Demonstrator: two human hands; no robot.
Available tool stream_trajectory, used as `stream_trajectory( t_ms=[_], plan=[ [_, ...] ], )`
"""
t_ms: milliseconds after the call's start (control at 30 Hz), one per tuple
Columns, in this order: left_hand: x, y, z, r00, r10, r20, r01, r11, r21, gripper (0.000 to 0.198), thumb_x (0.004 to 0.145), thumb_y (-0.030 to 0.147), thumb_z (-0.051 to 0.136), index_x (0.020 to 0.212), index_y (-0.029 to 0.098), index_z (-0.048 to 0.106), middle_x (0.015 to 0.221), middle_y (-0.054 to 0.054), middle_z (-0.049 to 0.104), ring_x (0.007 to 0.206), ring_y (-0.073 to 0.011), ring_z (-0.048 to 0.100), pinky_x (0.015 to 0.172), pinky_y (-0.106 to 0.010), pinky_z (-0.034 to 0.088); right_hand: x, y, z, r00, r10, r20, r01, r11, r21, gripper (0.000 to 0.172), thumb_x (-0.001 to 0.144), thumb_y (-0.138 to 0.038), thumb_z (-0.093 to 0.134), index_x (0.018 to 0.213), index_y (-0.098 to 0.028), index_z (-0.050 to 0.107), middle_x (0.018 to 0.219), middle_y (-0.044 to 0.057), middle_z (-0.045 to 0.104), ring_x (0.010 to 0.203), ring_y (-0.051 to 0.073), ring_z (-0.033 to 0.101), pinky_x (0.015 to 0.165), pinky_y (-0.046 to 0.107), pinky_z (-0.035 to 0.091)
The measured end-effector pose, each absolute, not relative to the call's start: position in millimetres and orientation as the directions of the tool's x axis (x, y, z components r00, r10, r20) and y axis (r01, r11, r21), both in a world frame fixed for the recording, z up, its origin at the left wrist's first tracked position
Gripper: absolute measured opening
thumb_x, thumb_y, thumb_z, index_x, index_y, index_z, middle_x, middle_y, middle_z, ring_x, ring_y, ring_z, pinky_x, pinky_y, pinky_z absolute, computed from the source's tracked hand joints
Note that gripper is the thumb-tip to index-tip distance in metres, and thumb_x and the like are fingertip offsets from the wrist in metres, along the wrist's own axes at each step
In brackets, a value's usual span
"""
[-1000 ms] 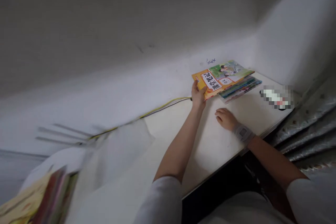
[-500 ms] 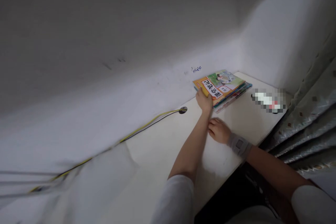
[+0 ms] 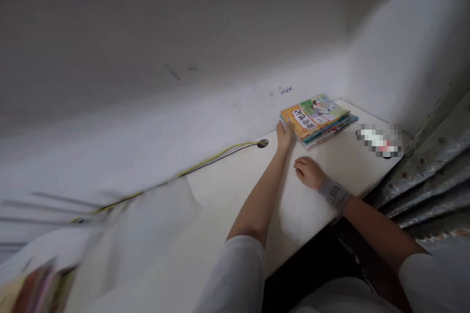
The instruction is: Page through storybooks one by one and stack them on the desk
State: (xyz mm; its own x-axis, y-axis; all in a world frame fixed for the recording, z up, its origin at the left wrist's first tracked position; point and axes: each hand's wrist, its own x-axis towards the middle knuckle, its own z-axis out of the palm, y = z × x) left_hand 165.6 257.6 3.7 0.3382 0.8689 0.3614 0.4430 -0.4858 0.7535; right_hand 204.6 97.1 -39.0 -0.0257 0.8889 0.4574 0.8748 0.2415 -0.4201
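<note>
Two bare hands, both open: left hand point(image 3: 284, 138) touches one stack of colourful paperback books point(image 3: 315, 120); right hand point(image 3: 309, 172) rests empty on white desk point(image 3: 304, 220).

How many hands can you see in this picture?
2: the left hand is at the edge of the stack of books, and the right hand, with a grey wrist band, rests on the white desk.

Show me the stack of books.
In the head view, the stack of books lies in the white desk's far corner, the left hand at its edge, a blurred-out object to its right.
</note>
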Motion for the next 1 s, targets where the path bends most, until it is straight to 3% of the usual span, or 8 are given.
stream_trajectory(
  t_ms=[100, 233, 300, 400, 500, 633, 867, 1000],
  plan=[
    [116.8, 237.9, 6.3, 0.34, 0.868, 0.362, 0.512, -0.494, 0.703, 0.066, 0.094, 0.053, 0.029, 0.143, 0.008, 0.032, 0.151, -0.022, 0.028, 0.142, -0.0253, 0.023, 0.114, -0.041, 0.022, 208.0, 97.7, -42.2, -0.033, 0.879, 0.476, 0.871, 0.259, -0.418, 0.019, 0.078, -0.007, 0.051, 0.085, -0.018, 0.065, 0.095, 0.008, 0.066, 0.095, 0.021, 0.056, 0.089, 0.035, 0.045],
    [14.4, 199.0, 11.7, 0.42, 0.801, 0.425, 0.693, -0.586, 0.42, 0.067, 0.09, 0.054, 0.043, 0.141, 0.012, 0.037, 0.152, -0.022, 0.028, 0.142, -0.0308, 0.023, 0.111, -0.05, 0.026, 212.6, 94.1, -46.2, -0.06, 0.865, 0.497, 0.852, 0.304, -0.426, 0.025, 0.08, -0.01, 0.045, 0.09, -0.018, 0.066, 0.097, 0.011, 0.067, 0.097, 0.024, 0.057, 0.09, 0.041, 0.046],
    [-48.3, 180.3, 16.7, 0.33, 0.848, 0.414, 0.827, -0.471, 0.306, 0.065, 0.089, 0.051, 0.046, 0.142, 0.015, 0.036, 0.153, -0.02, 0.026, 0.142, -0.0334, 0.02, 0.108, -0.055, 0.028, 216.2, 93.1, -49.2, -0.082, 0.859, 0.506, 0.838, 0.334, -0.431, 0.028, 0.081, -0.012, 0.042, 0.094, -0.017, 0.066, 0.1, 0.014, 0.066, 0.1, 0.026, 0.057, 0.092, 0.045, 0.045],
    [-144.6, 156.3, 23.5, 0.044, 0.935, 0.352, 0.964, -0.132, 0.23, 0.066, 0.091, 0.046, 0.044, 0.144, 0.009, 0.032, 0.153, -0.023, 0.025, 0.142, -0.0356, 0.017, 0.108, -0.057, 0.027, 223.4, 94.8, -55.7, -0.103, 0.857, 0.505, 0.854, 0.337, -0.396, 0.028, 0.083, -0.022, 0.043, 0.097, -0.017, 0.066, 0.107, 0.015, 0.066, 0.103, 0.028, 0.057, 0.094, 0.047, 0.045],
    [-222.7, 137.8, 21.8, -0.245, 0.925, 0.292, 0.959, 0.187, 0.212, 0.067, 0.091, 0.041, 0.041, 0.142, -0.002, 0.029, 0.15, -0.028, 0.025, 0.142, -0.0369, 0.018, 0.11, -0.054, 0.025, 230.1, 97.6, -62.8, -0.111, 0.859, 0.5, 0.876, 0.322, -0.358, 0.03, 0.083, -0.027, 0.043, 0.097, -0.016, 0.066, 0.105, 0.015, 0.067, 0.102, 0.028, 0.059, 0.093, 0.046, 0.046],
    [-276.5, 125.6, 9.6, -0.482, 0.856, 0.189, 0.867, 0.434, 0.244, 0.067, 0.09, 0.04, 0.044, 0.14, -0.002, 0.031, 0.148, -0.029, 0.03, 0.14, -0.0362, 0.024, 0.108, -0.052, 0.027, 235.2, 98.3, -69.6, -0.113, 0.854, 0.508, 0.889, 0.316, -0.333, 0.031, 0.083, -0.032, 0.043, 0.097, -0.017, 0.066, 0.106, 0.015, 0.067, 0.101, 0.028, 0.06, 0.093, 0.047, 0.047],
    [-305.6, 124.7, 7.7, -0.554, 0.814, 0.175, 0.816, 0.49, 0.307, 0.037, 0.084, 0.027, 0.053, 0.114, 0.008, 0.06, 0.123, -0.022, 0.06, 0.119, -0.0305, 0.054, 0.095, -0.039, 0.043, 239.5, 98.9, -73.0, -0.106, 0.855, 0.508, 0.897, 0.303, -0.322, 0.032, 0.082, -0.036, 0.042, 0.096, -0.019, 0.066, 0.106, 0.014, 0.067, 0.102, 0.029, 0.061, 0.094, 0.048, 0.047],
    [-307.1, 118.4, 20.9, -0.581, 0.781, 0.229, 0.798, 0.49, 0.351, 0.03, 0.089, 0.025, 0.044, 0.109, 0.015, 0.065, 0.106, -0.016, 0.069, 0.102, -0.0278, 0.064, 0.083, -0.036, 0.048, 242.0, 100.6, -74.3, -0.13, 0.851, 0.51, 0.894, 0.323, -0.311, 0.034, 0.083, -0.038, 0.041, 0.095, -0.018, 0.065, 0.106, 0.015, 0.067, 0.101, 0.028, 0.061, 0.095, 0.047, 0.046]
  ],
)
